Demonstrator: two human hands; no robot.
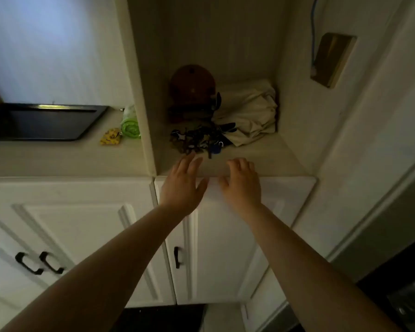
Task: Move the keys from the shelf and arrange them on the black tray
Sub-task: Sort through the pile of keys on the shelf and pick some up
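A dark tangled pile of keys [198,141] lies on the floor of a recessed shelf [256,161], with a small blue padlock at its near right edge. My left hand [183,183] is stretched flat over the shelf's front edge, fingers apart, fingertips just short of the pile. My right hand [241,182] hovers beside it, fingers curled loosely, holding nothing. The black tray [86,127] lies on the counter to the left, outside the recess, and nothing is on its visible surface.
Behind the keys stand a brown rounded object [192,91] and a crumpled cream cloth [249,116]. A green roll [130,124] and a yellow pouch [110,136] lie between tray and recess wall. White cabinet doors with black handles [176,257] hang below.
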